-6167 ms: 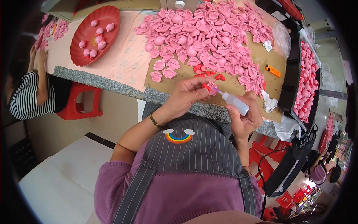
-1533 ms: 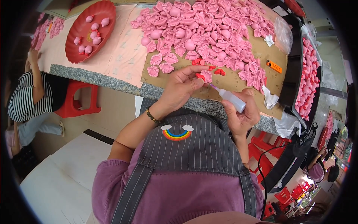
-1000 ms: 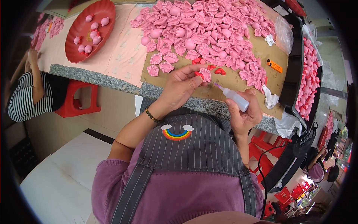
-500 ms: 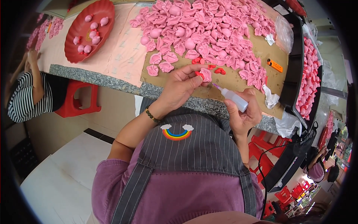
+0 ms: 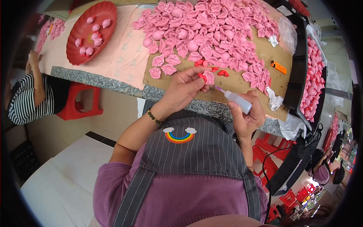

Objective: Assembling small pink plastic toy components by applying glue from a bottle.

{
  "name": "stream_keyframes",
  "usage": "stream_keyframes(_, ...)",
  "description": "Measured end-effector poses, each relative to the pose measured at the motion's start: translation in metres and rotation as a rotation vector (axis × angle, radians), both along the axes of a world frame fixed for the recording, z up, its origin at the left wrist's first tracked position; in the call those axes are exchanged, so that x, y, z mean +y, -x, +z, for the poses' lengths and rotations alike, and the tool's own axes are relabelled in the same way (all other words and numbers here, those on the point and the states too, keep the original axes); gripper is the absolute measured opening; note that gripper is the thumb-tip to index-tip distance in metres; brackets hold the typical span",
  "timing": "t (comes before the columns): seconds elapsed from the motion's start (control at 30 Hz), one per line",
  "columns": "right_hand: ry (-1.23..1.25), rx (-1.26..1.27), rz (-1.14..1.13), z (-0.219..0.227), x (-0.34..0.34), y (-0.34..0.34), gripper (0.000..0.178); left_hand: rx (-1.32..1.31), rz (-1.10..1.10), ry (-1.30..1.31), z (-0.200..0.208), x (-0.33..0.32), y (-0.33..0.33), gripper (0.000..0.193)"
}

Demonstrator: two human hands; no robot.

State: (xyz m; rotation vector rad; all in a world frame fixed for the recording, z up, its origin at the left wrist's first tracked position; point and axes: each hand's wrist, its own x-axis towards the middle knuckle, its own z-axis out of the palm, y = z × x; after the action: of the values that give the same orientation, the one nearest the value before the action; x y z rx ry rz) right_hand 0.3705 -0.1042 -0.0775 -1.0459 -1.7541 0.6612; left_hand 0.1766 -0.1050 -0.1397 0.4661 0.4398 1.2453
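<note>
Close to the table's front edge, my left hand [image 5: 186,86] pinches a small pink molded piece [image 5: 208,78] with a glossy red part [image 5: 202,76] against it. Whether the two are joined cannot be made out. My right hand [image 5: 249,118] is wrapped round a small translucent squeeze bottle [image 5: 239,102], tilted so that its thin purple tip points at the pink piece. The tip ends just below the piece; I cannot tell whether they touch. Just beyond my fingers lie loose red parts [image 5: 223,73] and a large heap of pink molded pieces [image 5: 204,34].
A red scalloped tray [image 5: 72,49] with several pink balls stands at the left. On the right are an orange lighter [image 5: 278,67], crumpled white tissue [image 5: 275,99] and a black crate [image 5: 295,83] of pink-and-red pieces. Another person's arm [image 5: 36,77] reaches the table at far left.
The bottle's tip and the pink piece have shifted very slightly to the left. Both hands keep the same hold.
</note>
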Motion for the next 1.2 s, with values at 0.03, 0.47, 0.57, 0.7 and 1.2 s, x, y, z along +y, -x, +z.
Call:
stream_keyframes(0.03, 0.016, 0.002, -0.004, 0.0008, -0.0007, -0.0001, 0.022, -0.028, -0.006, 0.000, -0.0009, 0.0001, 0.0003, 0.037)
stream_keyframes(0.47, 0.029, 0.207, 0.012, 0.0018, 0.0009, 0.0054, 0.024, 0.029, -0.004, 0.003, -0.0025, -0.0016, -0.0014, 0.042)
stream_keyframes(0.57, 0.098, 0.179, -0.009, 0.0019, -0.0012, 0.0054, 0.024, 0.038, -0.012, 0.025, -0.0031, -0.0003, -0.0007, 0.043)
stream_keyframes(0.7, 0.094, 0.156, 0.035, 0.0005, -0.0017, 0.0054, 0.023, 0.080, -0.007, -0.002, -0.0014, 0.0002, -0.0012, 0.044)
stream_keyframes(1.2, 0.077, 0.130, 0.053, 0.0001, -0.0002, 0.0076, 0.023, 0.082, -0.005, 0.014, -0.0016, -0.0010, -0.0016, 0.044)
